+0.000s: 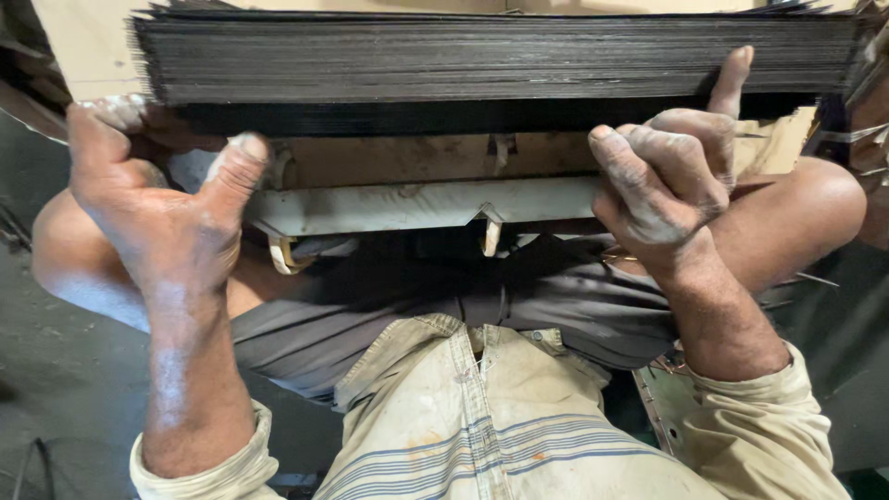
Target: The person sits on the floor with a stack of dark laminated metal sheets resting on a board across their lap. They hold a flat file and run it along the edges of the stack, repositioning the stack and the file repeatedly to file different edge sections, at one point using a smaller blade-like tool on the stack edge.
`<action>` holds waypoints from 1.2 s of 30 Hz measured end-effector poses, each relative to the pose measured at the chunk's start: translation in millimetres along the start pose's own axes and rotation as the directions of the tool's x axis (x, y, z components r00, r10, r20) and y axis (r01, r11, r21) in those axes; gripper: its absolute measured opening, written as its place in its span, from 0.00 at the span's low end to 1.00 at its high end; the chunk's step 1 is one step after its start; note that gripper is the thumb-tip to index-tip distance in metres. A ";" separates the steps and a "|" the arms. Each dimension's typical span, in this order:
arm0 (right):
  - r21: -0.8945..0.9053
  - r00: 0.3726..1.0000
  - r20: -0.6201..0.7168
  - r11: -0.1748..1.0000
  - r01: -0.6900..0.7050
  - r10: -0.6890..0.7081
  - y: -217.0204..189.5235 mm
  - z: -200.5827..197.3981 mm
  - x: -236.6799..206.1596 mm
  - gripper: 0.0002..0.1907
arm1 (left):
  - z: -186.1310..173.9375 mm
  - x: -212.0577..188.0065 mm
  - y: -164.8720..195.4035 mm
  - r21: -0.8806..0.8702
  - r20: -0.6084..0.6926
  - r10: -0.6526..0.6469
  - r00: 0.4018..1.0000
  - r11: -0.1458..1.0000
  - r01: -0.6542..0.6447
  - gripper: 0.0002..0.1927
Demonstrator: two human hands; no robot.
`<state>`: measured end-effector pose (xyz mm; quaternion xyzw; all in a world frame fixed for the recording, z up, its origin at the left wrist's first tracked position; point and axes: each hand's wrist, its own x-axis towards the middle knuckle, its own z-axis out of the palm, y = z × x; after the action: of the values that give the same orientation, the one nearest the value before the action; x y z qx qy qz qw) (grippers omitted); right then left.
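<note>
A thick stack of thin dark sheets (500, 60) lies across a pale board in front of me, its edge facing me. My left hand (157, 204) grips the stack's lower left corner, thumb raised against the near edge, fingers tucked under. My right hand (671, 181) holds the stack's lower right part, fingers curled and one finger pointing up along the edge. Both hands are dusty.
Below the stack runs a pale metal bar (417, 204) with small hooks (489, 236). My knees and dark shorts sit under it, my striped shirt lower down. Grey floor (56, 370) lies at the left. Loose metal scraps (667, 370) show by my right arm.
</note>
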<state>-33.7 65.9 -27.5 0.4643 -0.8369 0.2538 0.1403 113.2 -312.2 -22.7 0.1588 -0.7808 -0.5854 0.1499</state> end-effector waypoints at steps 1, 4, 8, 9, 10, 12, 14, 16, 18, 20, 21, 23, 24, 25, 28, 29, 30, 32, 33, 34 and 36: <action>-0.007 1.000 0.017 1.000 -0.020 0.020 0.0 -0.2 -0.6 0.17 | 1.6 0.5 1.8 0.001 -0.008 -0.008 1.000 1.000 0.008 0.26; -0.030 0.999 0.039 0.999 -0.031 0.032 0.4 -1.2 -3.3 0.17 | 4.6 2.0 5.0 -0.029 -0.020 -0.041 0.999 0.999 0.040 0.27; -0.050 0.999 0.038 0.999 0.005 -0.003 -0.8 -1.2 -5.8 0.19 | 5.8 2.0 1.5 0.014 -0.038 -0.013 0.999 1.000 0.014 0.28; -0.061 0.999 0.043 0.998 0.005 -0.002 -1.0 -0.7 -5.9 0.18 | 5.5 1.9 -0.5 0.022 -0.044 -0.010 0.999 1.000 0.011 0.28; -0.071 0.999 0.050 0.997 0.003 0.000 -1.9 -1.2 -6.1 0.16 | 5.5 2.1 -2.9 0.011 -0.047 -0.024 0.999 1.000 0.025 0.28; -0.094 0.998 0.066 0.996 -0.009 0.015 -2.4 -1.6 -5.5 0.15 | 5.7 2.3 -7.4 0.032 -0.055 -0.014 0.998 0.999 0.015 0.28; -0.113 0.995 0.094 0.993 -0.035 0.046 -2.6 -2.0 -4.1 0.16 | 6.5 2.2 -10.5 0.079 -0.061 0.020 0.998 0.997 -0.015 0.28; -0.115 0.997 0.070 0.993 -0.017 0.025 -2.4 -2.2 -2.1 0.14 | 7.8 2.2 -11.8 0.091 -0.072 0.048 0.996 0.995 -0.041 0.29; -0.078 0.996 0.064 0.995 -0.054 0.059 -2.6 -3.5 -0.7 0.13 | 9.0 2.1 -11.6 0.117 -0.076 0.060 0.995 0.992 -0.051 0.29; -0.009 0.989 0.064 0.992 -0.130 0.130 -2.3 -5.8 -0.2 0.13 | 9.5 2.4 -10.9 0.136 -0.084 0.064 0.994 0.989 -0.052 0.28; -0.004 0.984 0.090 0.988 -0.154 0.153 -1.6 -9.8 -1.1 0.14 | 9.5 3.1 -10.8 0.128 -0.089 0.057 0.994 0.991 -0.045 0.28; 0.005 0.971 0.140 0.980 -0.198 0.196 1.5 -16.9 -4.3 0.17 | 9.2 3.3 -10.1 0.089 -0.090 0.042 0.995 0.995 -0.034 0.27; -0.029 0.966 0.133 0.975 -0.218 0.220 5.4 -21.8 -6.8 0.16 | 9.4 3.2 -9.7 0.092 -0.085 0.053 0.995 0.995 -0.045 0.26; -0.060 0.960 0.129 0.968 -0.242 0.248 10.0 -27.4 -10.2 0.16 | 8.6 3.3 -9.2 0.137 -0.068 0.091 0.993 0.987 -0.081 0.25; -0.091 0.958 0.096 0.961 -0.261 0.269 27.2 -38.0 -23.1 0.11 | 10.1 2.6 -8.1 0.077 -0.064 0.050 0.997 0.996 -0.046 0.25; -0.085 0.960 0.083 0.962 -0.260 0.267 32.6 -38.0 -28.1 0.09 | 10.4 1.6 -7.5 0.066 -0.068 0.031 0.997 0.997 -0.027 0.25; -0.093 0.964 0.075 0.964 -0.248 0.256 35.0 -36.6 -34.5 0.09 | 10.4 1.3 -7.3 0.054 -0.072 0.012 0.997 0.998 -0.008 0.25; -0.119 0.971 0.047 0.967 -0.226 0.233 40.0 -33.5 -45.5 0.09 | 10.4 -0.1 -8.1 0.097 -0.070 0.031 0.997 0.995 -0.024 0.25; -0.107 0.973 0.041 0.969 -0.223 0.228 42.0 -32.2 -49.7 0.08 | 10.8 -0.1 -9.8 0.116 -0.067 0.042 0.997 0.993 -0.034 0.26; -0.097 0.973 0.039 0.970 -0.222 0.226 44.1 -31.8 -53.0 0.08 | 8.9 -0.5 -11.0 0.127 -0.060 0.045 0.997 0.991 -0.038 0.27; -0.088 0.976 0.040 0.974 -0.211 0.215 47.9 -31.9 -55.7 0.08 | 7.5 -0.5 -15.3 0.127 -0.036 0.057 0.998 0.991 -0.052 0.28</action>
<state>-44.9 144.0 -41.3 0.3718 -0.8949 0.2206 0.1107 111.7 -309.6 -39.4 0.1583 -0.8172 -0.5273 0.1709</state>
